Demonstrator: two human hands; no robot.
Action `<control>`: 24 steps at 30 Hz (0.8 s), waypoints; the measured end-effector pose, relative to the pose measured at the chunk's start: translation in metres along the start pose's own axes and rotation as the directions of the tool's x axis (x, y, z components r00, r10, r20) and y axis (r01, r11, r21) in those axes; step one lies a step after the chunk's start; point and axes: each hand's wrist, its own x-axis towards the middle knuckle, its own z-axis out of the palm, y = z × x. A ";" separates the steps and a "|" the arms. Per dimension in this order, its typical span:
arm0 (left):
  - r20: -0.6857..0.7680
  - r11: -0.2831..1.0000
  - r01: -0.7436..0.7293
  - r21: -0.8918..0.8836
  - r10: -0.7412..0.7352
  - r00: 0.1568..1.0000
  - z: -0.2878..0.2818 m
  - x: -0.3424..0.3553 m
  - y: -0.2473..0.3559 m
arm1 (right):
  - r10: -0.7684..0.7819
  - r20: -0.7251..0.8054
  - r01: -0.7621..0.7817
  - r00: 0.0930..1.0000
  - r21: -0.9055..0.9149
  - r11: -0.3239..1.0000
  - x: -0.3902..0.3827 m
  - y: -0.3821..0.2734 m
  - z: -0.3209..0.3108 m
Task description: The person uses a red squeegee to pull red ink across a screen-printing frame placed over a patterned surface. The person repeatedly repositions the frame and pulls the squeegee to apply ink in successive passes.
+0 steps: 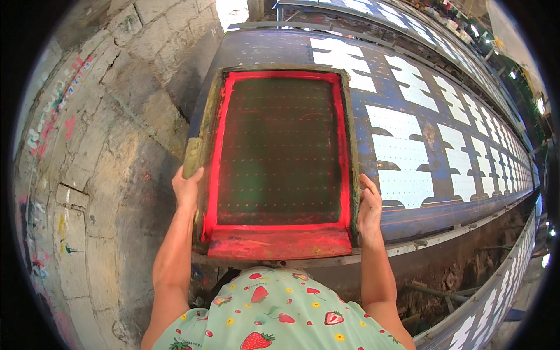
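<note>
A screen printing frame (pixel 280 157) lies in front of me, its dark mesh bordered by bright red ink. Along its near end runs a red-stained lip (pixel 280 244). My left hand (pixel 186 188) is closed round a worn, yellowish wooden handle (pixel 191 156) on the frame's left side, with the thumb on the inner side. At the right edge, my right hand (pixel 370 205) grips the frame's side with bent fingers; part of its hold is hidden. Under the frame is a long, dark blue printing table (pixel 256 49).
White cut pieces (pixel 399 151) lie in rows on the table, running away to the right. A rough block wall (pixel 105 157) with paint marks stands close on the left. A metal rail (pixel 449 234) follows the table's near edge. Another table with white pieces (pixel 496 309) is at the lower right.
</note>
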 end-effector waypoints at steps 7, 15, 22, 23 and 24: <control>-0.018 0.999 -0.024 0.044 0.025 1.000 0.005 -0.003 -0.001 | -0.014 0.018 0.015 1.000 -0.060 0.998 0.001 -0.003 -0.011; -0.006 0.991 0.046 0.124 -0.045 0.999 0.007 0.004 -0.012 | -0.076 0.778 0.751 0.623 -0.569 0.336 -0.065 -0.035 0.066; -0.038 0.970 -0.035 0.241 0.045 0.998 0.009 0.008 -0.025 | 0.099 0.794 0.781 0.600 -0.608 0.139 -0.131 -0.025 0.128; -0.009 0.956 -0.052 0.289 0.057 0.998 0.007 0.008 -0.026 | 0.095 0.780 0.772 0.619 -0.626 0.112 -0.128 -0.026 0.132; -0.021 0.955 -0.087 0.283 0.097 0.995 0.006 0.010 -0.026 | 0.102 0.755 0.751 0.648 -0.655 0.081 -0.127 -0.025 0.138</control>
